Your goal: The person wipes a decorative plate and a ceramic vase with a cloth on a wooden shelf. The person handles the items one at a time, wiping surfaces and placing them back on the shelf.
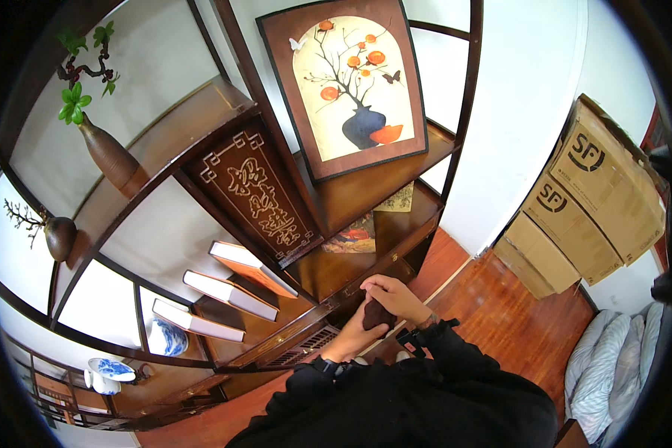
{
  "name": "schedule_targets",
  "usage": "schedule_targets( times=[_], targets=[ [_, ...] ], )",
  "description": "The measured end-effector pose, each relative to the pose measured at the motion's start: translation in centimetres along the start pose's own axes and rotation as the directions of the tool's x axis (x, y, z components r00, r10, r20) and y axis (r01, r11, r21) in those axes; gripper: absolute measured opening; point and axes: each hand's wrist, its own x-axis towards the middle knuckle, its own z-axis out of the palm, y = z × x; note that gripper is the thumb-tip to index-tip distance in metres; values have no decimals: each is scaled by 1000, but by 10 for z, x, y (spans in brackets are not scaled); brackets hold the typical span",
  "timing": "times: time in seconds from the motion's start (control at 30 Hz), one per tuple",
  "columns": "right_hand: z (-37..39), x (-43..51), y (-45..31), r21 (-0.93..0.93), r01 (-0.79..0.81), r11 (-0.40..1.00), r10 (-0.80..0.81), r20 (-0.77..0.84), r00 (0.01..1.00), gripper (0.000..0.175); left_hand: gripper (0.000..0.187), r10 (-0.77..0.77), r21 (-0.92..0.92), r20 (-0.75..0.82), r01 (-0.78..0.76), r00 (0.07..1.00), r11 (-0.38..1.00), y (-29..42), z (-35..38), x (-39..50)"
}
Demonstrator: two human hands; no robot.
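My left hand [351,337] grips a small dark brown object [376,315], whose kind I cannot tell, from below and the left. Over its upper part lies my right hand [395,297], fingers bent and touching it near the left fingertips. Both hands are in front of the drawer edge of a dark wooden display shelf [409,249]. Beyond them on the shelf lie a colourful printed picture [355,234] and a yellowish printed sheet [396,199]. A framed picture of a vase with persimmon branches [364,120] leans on the level above.
Left on the shelf stand several books [232,295], a carved wooden panel [252,190], a brown vase with a green plant [109,150], a dark round vase [60,238] and blue-and-white porcelain [168,337]. Cardboard boxes [607,179] and bundled bedding [607,369] are at right.
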Motion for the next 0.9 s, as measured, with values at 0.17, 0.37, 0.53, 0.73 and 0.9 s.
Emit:
schedule_targets(
  times=[0.17, 0.37, 0.53, 0.73, 0.9],
  targets=[
    [4, 0, -10, 10, 78, 997, -76, -117, 990, 23, 55, 43, 31, -228, -37, 973, 999, -12, 4, 11],
    [13, -11, -8, -226, 134, 965, -136, 5, 991, 35, 31, 134, 24, -444, -138, 886, 990, -25, -18, 6],
    [15, -6, -10, -147, 52, 988, -21, 208, 978, 47, 31, 166, 124, -437, -123, 884, 985, -22, -29, -16],
    [3, 5, -5, -140, 27, 990, 40, 455, 889, 47, 29, 178, 100, -572, -147, 800, 984, -22, -6, -36],
    [-4, -1, 5, 21, -133, 991, 95, 587, 804, 48, 36, 103, 52, -695, -92, 712, 994, -33, 39, -57]
  ],
)
